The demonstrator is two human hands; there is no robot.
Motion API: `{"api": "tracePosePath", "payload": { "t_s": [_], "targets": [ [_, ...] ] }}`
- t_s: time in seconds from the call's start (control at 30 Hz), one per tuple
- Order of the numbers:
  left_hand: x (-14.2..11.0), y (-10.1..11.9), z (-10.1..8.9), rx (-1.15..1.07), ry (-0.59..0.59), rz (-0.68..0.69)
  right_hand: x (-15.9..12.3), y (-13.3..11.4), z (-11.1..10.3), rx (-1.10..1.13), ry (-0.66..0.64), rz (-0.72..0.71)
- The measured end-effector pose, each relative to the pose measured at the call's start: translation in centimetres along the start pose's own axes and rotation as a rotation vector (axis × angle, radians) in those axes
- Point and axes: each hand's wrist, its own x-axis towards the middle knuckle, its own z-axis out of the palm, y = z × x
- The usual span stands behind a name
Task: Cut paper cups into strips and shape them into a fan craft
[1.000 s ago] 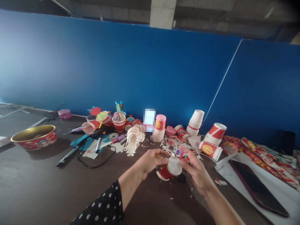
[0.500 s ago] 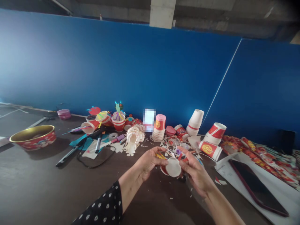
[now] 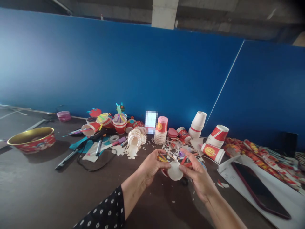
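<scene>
Both my hands hold one small red paper cup (image 3: 174, 170) above the dark table (image 3: 35, 187), its white round base turned toward me. My left hand (image 3: 152, 165) pinches the cup's left side, fingers curled round it. My right hand (image 3: 197, 173) grips its right side with thumb and fingers pressed on the base edge. Just beyond the cup lies a tangle of white cut paper strips (image 3: 172, 146). A white fringed cut cup (image 3: 135, 140) lies on its side to the left of my hands.
A gold-lined red bowl (image 3: 30, 139) stands far left. Decorated cups (image 3: 120, 122), pens and tape (image 3: 114, 138) crowd the back, with stacked cups (image 3: 161, 130), white cups (image 3: 198, 124) and red cups (image 3: 215, 143). A dark phone (image 3: 259, 190) lies on white paper right. A blue wall (image 3: 143, 70) backs the table.
The cup has been turned in my hands so its white base faces me more squarely, and it sits slightly higher and closer to the paper strips. My hands barely shifted.
</scene>
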Motion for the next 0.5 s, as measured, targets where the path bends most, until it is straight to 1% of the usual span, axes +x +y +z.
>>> {"api": "tracePosePath", "payload": {
  "t_s": [0.17,0.33,0.5],
  "targets": [
    [-0.22,0.17,0.03,0.042,0.001,-0.046,0.06,-0.25,-0.24,-0.019,-0.016,-0.016],
    [-0.14,-0.01,0.14,0.039,0.022,-0.039,0.09,-0.08,-0.36,-0.018,-0.084,-0.003],
    [-0.37,0.22,0.26,-0.011,0.006,-0.001,0.22,0.42,-0.45,0.049,-0.104,0.026]
  ]
}}
